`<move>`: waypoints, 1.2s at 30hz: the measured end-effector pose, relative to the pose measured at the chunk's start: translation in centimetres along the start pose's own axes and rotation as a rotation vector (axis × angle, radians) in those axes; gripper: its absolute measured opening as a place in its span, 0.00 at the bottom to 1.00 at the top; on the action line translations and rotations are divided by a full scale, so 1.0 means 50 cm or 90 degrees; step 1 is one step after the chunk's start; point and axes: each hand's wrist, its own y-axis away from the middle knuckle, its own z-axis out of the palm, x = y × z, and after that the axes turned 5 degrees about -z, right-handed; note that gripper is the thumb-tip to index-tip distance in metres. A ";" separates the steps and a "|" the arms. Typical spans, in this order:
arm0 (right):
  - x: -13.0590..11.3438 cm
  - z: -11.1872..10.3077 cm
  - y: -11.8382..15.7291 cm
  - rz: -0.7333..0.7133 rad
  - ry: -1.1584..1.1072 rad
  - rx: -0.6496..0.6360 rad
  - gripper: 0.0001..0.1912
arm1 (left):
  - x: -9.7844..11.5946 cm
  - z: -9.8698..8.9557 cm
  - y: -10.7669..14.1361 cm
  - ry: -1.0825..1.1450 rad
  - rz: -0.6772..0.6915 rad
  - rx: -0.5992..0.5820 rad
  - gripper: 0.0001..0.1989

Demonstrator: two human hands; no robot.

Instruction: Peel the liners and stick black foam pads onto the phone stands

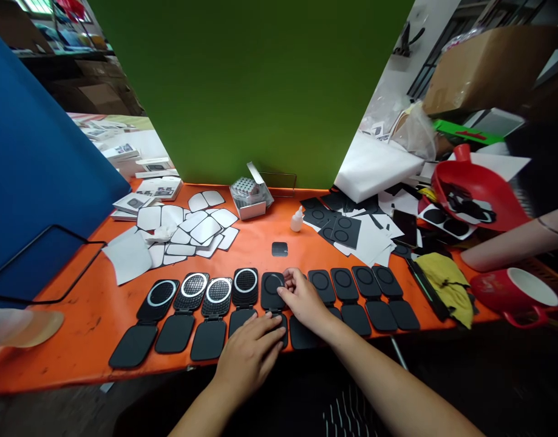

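Black folding pads lie opened in a row along the orange table's front edge. Over the middle pad [272,292], my right hand [301,297] has its thumb and fingertips pressed at the upper panel's right edge; what they pinch, if anything, is too small to name. My left hand [254,349] rests flat with fingers spread over the lower panels of the middle pads. Four pads on the left, such as this one [246,286], show white rings around a grid. Pads on the right, such as this one [321,285], have plain dark circles. A small dark square [279,249] lies behind the row.
White stickers [206,229] spread at the left. An open box [251,203] and a small bottle [297,220] stand at centre back. Black sheets [347,230], a yellow cloth [442,282], a red mug [510,294] and a red scoop [501,182] are at the right.
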 end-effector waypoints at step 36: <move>-0.020 -0.002 -0.006 -0.050 0.189 -0.035 0.13 | 0.001 -0.010 -0.005 0.007 0.025 -0.008 0.15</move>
